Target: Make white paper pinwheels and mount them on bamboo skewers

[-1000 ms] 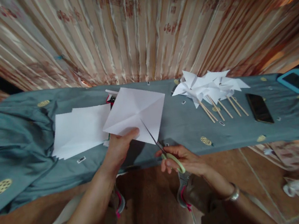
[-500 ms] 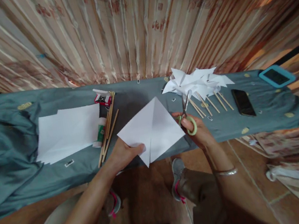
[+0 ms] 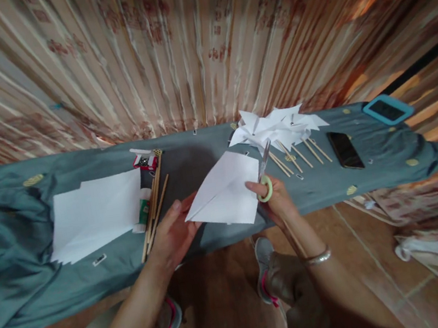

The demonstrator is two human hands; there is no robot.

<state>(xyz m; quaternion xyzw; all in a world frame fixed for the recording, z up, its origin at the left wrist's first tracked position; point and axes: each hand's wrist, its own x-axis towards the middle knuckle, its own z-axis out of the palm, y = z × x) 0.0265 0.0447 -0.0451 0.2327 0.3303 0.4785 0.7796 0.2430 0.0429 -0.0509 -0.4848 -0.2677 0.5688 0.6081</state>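
A white sheet of paper (image 3: pixel 223 191) with creases and a slit running in from its left corner is held over the table. My right hand (image 3: pixel 278 199) grips its right edge, thumb on top. The same hand keeps the scissors (image 3: pixel 265 179) with pale green handles, blades pointing up and away. At the paper's left corner is my left hand (image 3: pixel 174 235), palm turned up and fingers stretched out, the fingertips partly behind the sheet. That hand is open and not pinching the paper.
Paper pinwheels (image 3: pixel 279 126) on wooden sticks lie at the back right, near a phone (image 3: pixel 345 149) and a blue-framed tablet (image 3: pixel 388 109). Left are stacked white paper (image 3: pixel 94 214), a glue stick (image 3: pixel 142 212), wooden sticks (image 3: pixel 154 202) and a small red box (image 3: pixel 144 160).
The paper has been turned, so its slit corner now points left. My left hand has let go of it and opened; my right hand has taken its right edge, still holding the scissors.
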